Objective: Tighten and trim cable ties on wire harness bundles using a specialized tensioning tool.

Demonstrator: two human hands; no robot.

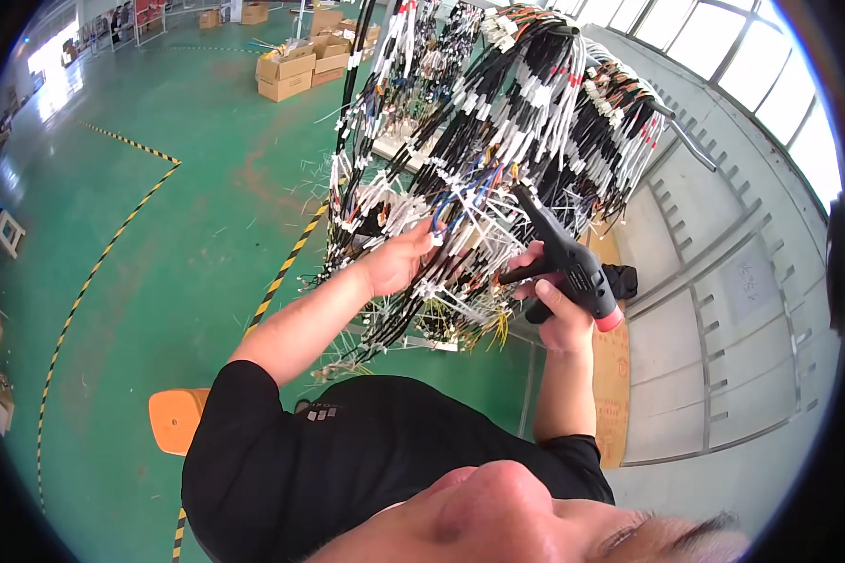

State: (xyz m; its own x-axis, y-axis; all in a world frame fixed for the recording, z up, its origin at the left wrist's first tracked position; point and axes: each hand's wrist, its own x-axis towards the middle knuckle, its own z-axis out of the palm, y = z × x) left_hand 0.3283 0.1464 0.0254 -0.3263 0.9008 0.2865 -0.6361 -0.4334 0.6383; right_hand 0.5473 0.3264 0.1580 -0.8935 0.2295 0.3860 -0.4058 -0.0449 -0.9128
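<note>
My left hand [396,263] pinches a few blue wires [439,212] close to a small white connector [433,238]. In my right hand [559,314] is a black cable tie gun [573,263] with a red rear end. Its narrow nose points up and to the left, close to the hanging wire harnesses [526,113]. My right fingers wrap its grip by the long trigger lever and are partly hidden behind it. Black, white and coloured wires hang in thick bundles in front of both hands, with many thin white cable tie tails [483,218] sticking out.
The harnesses hang from metal bars [693,143] at the upper right. A grey rack panel [667,375] and windows line the right side. An orange stool [176,422] stands at the left. Cardboard boxes [286,73] and striped tape [286,272] are on the green floor.
</note>
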